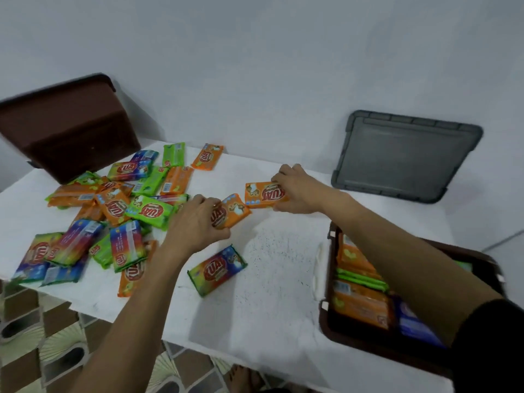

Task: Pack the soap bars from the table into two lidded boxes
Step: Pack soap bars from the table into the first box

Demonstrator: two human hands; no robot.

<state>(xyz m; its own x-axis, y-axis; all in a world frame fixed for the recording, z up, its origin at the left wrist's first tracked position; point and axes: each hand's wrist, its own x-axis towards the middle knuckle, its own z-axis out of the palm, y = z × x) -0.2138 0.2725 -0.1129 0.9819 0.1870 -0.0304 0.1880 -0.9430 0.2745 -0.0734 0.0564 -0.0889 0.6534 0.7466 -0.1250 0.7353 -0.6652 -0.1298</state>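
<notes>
Both forearms bare; black sleeve [490, 344] on right upper arm; hands without rings, watch or gloves.

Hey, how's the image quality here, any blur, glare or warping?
Head view: soft, dim, even light with no glare; the brown lid at far left is smeared by motion blur; wide-angle warp bends the table edges; both hands, left and right, look slightly soft.

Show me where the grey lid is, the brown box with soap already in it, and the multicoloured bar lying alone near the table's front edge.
grey lid [405, 156], head view, centre of its flat panel.
brown box [326, 316], head view, its near-left rim.
multicoloured bar [217, 270], head view, middle of the wrapper.
</notes>
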